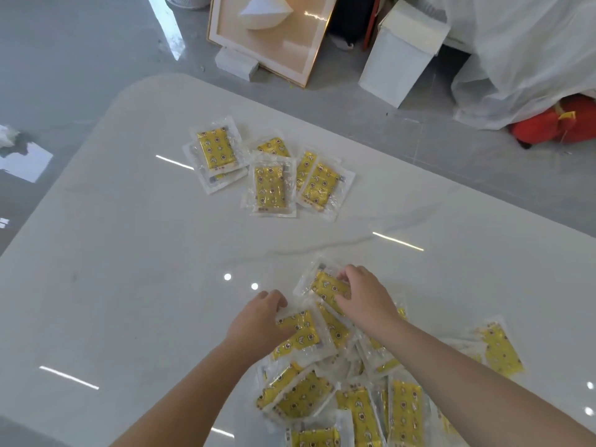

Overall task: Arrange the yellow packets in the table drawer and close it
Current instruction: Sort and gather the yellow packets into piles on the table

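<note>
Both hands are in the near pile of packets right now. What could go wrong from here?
1. The near pile is loose and overlapping; the slick clear wrappers may slide and spill as the left hand and right hand gather them.
2. The far group lies apart across the white table and could be forgotten.
3. No drawer is in view, so an armful might drop on the way.

No text can be read; the yellow packets [270,188] show only small printed figures, too blurred for words.
</note>
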The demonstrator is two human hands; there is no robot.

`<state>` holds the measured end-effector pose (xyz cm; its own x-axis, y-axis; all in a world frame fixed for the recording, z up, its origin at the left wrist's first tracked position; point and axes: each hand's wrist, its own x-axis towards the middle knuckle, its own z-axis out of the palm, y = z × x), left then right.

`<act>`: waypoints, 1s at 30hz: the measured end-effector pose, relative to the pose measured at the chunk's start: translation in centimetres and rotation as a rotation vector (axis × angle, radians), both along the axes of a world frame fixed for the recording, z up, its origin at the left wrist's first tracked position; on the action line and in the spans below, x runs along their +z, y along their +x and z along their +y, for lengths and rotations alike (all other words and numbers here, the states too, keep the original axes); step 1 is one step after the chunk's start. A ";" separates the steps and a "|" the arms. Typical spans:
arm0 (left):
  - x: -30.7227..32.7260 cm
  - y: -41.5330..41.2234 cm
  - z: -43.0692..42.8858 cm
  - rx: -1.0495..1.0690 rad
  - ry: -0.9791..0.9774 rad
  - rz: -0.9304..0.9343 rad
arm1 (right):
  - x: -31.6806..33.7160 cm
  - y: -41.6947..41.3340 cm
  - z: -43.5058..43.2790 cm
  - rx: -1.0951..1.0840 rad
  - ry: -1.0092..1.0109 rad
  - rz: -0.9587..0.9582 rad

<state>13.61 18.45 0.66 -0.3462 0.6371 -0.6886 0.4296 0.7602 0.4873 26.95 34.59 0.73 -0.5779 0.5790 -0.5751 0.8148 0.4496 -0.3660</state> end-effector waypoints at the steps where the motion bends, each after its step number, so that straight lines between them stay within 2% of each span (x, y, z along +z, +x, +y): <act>1: 0.0 0.4 0.1 -0.042 0.002 0.021 | -0.1 0.1 -0.2 0.010 0.018 0.002; 5: -0.6 2.1 0.2 -0.235 0.004 0.254 | -0.3 0.4 -0.6 0.078 0.171 -0.035; 9: -1.1 3.8 1.0 -0.214 -0.065 0.353 | -0.2 0.1 -0.9 0.063 0.280 -0.142; 14: -1.6 4.0 1.7 -0.032 -0.116 0.215 | -0.6 -1.0 -0.6 -0.080 0.162 -0.182; 17: -1.5 3.0 1.4 0.054 -0.133 0.102 | -0.7 -1.4 -0.4 -0.050 0.091 -0.187; 23: -1.4 0.4 -0.1 0.153 -0.111 -0.052 | 0.4 -1.8 0.2 -0.171 -0.091 -0.014; 26: -1.0 -0.9 -0.9 0.157 -0.098 -0.049 | 1.4 -1.3 1.0 -0.252 -0.127 0.104; 30: 0.3 -2.3 -1.9 0.184 -0.074 0.036 | 2.8 -0.4 1.2 -0.296 -0.193 0.120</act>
<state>11.27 16.58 0.98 -0.4777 0.5091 -0.7160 0.2965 0.8606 0.4141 26.52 35.81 3.49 -0.4715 0.6189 -0.6282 0.8453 0.1141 -0.5220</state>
